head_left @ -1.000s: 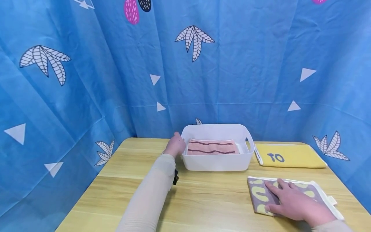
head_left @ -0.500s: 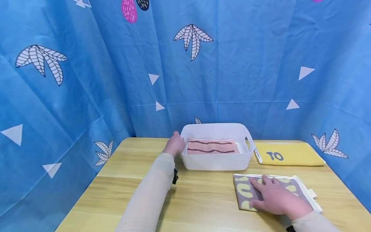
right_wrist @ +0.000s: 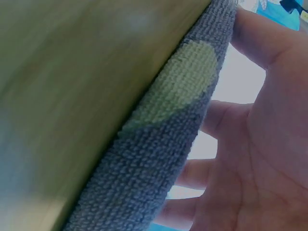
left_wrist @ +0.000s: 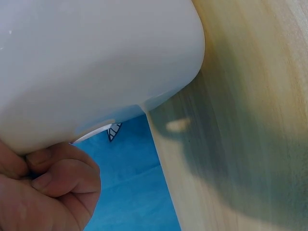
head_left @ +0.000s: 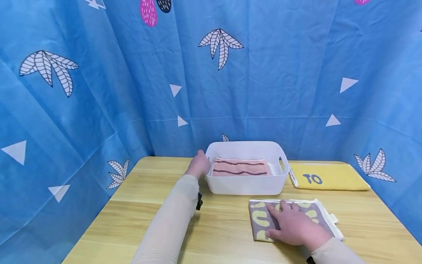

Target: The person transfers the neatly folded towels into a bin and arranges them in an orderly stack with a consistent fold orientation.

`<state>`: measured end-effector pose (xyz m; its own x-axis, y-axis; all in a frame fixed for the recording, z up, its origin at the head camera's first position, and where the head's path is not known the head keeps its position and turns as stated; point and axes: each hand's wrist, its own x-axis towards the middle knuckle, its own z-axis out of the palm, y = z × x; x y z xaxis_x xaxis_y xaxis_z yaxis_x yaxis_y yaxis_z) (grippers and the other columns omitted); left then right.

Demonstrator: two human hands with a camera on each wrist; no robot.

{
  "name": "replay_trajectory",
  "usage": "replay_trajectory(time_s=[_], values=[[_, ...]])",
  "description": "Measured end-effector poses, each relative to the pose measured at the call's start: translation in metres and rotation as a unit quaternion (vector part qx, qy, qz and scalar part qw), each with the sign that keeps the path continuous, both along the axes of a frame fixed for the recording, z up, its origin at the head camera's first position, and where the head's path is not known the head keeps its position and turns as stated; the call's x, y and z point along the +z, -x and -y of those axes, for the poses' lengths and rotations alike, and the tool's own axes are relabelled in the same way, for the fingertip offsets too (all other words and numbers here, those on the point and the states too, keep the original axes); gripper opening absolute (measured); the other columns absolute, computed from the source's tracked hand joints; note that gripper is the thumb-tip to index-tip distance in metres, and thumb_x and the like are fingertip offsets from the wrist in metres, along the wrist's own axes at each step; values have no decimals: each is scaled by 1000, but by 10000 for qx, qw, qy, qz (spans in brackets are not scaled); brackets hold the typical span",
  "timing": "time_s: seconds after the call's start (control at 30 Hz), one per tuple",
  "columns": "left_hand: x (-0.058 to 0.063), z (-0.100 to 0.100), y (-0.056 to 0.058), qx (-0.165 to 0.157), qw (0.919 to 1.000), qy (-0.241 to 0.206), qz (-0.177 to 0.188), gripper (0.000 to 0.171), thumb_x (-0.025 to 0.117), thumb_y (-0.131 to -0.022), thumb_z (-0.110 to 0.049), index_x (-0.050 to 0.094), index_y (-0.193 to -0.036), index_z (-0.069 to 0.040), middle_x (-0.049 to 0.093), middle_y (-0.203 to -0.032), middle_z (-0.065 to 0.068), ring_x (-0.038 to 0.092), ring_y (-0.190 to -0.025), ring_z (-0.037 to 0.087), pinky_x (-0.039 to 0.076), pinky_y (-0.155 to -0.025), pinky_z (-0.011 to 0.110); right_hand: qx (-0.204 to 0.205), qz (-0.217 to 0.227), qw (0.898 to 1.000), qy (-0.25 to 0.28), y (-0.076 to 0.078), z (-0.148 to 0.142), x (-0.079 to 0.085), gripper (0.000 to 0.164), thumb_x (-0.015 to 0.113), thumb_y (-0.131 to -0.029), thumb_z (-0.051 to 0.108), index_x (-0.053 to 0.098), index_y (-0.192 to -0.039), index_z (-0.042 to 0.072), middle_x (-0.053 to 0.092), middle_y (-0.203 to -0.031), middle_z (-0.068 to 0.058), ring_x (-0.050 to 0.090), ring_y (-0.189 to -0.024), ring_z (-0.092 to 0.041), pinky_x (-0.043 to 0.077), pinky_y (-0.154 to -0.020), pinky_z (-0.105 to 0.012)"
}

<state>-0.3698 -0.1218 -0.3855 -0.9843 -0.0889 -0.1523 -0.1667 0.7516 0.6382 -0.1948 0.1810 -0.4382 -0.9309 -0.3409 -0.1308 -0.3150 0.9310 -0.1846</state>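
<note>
My left hand [head_left: 199, 165] grips the left end of a white plastic basket [head_left: 245, 186]. In the left wrist view its curled fingers [left_wrist: 72, 168] and thumb pinch the basket's rim. Inside the basket lies a folded pink towel [head_left: 239, 167] with dark red wavy stripes. My right hand [head_left: 293, 224] rests flat with spread fingers on a folded grey towel [head_left: 260, 220] with yellow shapes, in front of the basket. The right wrist view has the towel's thick folded edge [right_wrist: 154, 130] low over the table, the fingertips hidden behind it.
A folded yellow towel [head_left: 343, 178] marked "TO" lies just right of the basket at the back. The wooden table [head_left: 138, 220] ends against a blue patterned curtain [head_left: 280, 73] behind and at both sides.
My right hand has slid the grey towel leftward along the table, to in front of the basket's right part. The left hand and the basket have stayed in place.
</note>
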Motion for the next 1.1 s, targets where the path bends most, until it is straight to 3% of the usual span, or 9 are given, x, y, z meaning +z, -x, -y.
replay_trajectory(time_s=[0.73, 1.1], values=[[-3, 2, 2, -14, 9999, -134, -21, 63, 42, -108, -23, 11, -158, -1, 43, -150, 25, 49, -132, 40, 38, -106, 58, 189, -153, 9997, -51, -7, 58, 0, 94, 69, -79, 73, 50, -150, 15, 43, -145, -33, 42, -124, -60, 50, -85, -63], [-4, 1, 3, 52, 9998, -183, 70, 64, 43, -108, -21, 10, -159, -2, 41, -151, 25, 48, -133, 41, 38, -106, 59, 375, -395, 9976, -427, -1, 88, 0, 97, 65, -77, 79, 51, -150, 16, 52, -129, -25, 51, -107, -48, 53, -76, -53]])
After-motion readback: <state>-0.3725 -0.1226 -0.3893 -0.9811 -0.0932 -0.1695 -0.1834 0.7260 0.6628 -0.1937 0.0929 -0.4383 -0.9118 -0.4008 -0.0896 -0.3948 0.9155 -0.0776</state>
